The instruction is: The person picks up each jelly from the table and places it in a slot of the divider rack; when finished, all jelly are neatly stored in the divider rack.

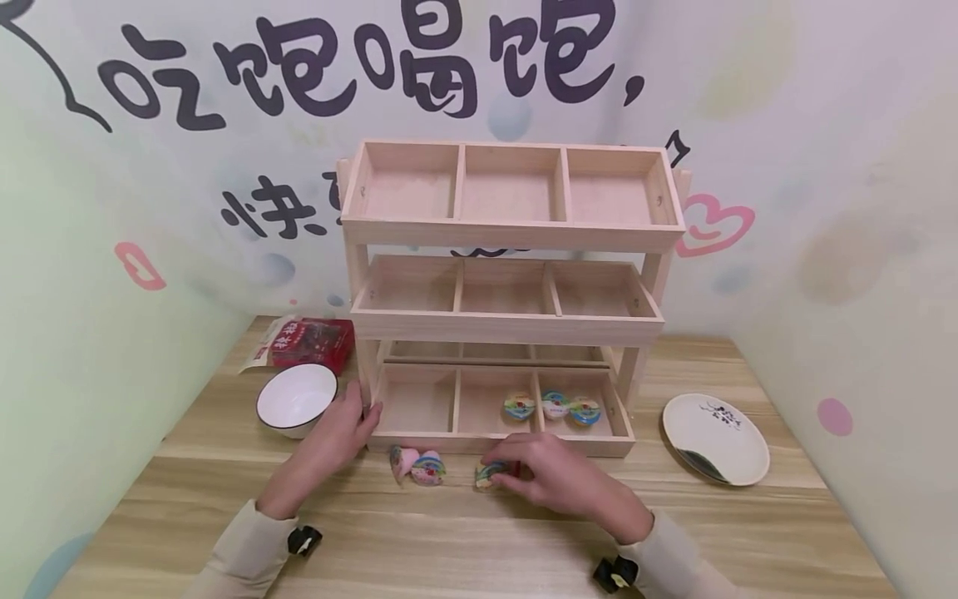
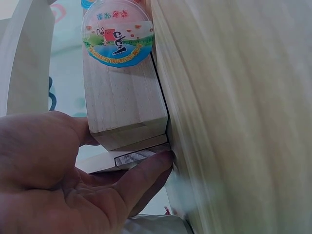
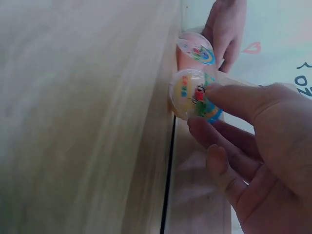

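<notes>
The desk (image 1: 449, 541) bears a three-tier wooden rack (image 1: 509, 329), standing beyond the fingers. The left hand (image 1: 340, 428) grips its near-left lower corner; the right hand (image 1: 557, 478) pinches a yellow jelly cup (image 3: 187, 92) between thumb and fingers, just before the rack. Pink jelly cups (image 1: 427, 468) lie left of these fingers. A light hold at the rim should best spare the lid. The right wrist view reveals yellow contents, largely masked from the head view, which alone shows three further cups (image 1: 520, 406) in lowest-tier compartments beyond the right fingers.
</notes>
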`<action>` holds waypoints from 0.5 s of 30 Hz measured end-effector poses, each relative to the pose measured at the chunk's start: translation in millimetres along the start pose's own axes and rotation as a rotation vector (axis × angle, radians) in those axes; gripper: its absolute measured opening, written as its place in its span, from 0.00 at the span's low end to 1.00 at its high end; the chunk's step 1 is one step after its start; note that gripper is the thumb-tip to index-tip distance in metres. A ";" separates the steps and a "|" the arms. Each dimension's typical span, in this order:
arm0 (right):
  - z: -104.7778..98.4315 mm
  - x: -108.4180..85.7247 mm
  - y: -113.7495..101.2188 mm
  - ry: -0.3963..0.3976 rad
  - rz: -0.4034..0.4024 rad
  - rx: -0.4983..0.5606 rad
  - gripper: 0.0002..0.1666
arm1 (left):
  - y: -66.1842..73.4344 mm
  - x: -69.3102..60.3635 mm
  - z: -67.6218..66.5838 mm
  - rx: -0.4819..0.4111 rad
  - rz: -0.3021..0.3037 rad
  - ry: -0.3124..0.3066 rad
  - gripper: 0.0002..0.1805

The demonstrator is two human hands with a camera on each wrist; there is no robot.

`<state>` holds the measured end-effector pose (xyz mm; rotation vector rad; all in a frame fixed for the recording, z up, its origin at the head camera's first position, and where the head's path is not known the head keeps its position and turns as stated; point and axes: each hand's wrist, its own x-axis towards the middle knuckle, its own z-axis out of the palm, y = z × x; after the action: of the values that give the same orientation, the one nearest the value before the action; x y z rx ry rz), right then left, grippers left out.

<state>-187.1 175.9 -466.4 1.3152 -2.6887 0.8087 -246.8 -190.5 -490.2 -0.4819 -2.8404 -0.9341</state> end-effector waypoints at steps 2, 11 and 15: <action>2.0 0.4 -0.3 0.004 0.010 0.002 0.10 | 9.6 -2.6 -5.0 -0.005 -0.008 -0.006 0.20; 4.0 2.0 -0.6 -0.008 0.137 0.093 0.06 | 39.7 -9.1 -21.4 0.012 -0.073 -0.059 0.19; 3.4 2.4 -0.3 -0.022 0.181 0.153 0.08 | 39.1 -9.5 -20.6 0.018 -0.067 -0.048 0.17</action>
<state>-187.8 172.4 -468.6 1.1235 -2.8451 1.0433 -224.7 -175.5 -453.7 -0.4150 -2.9223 -0.9195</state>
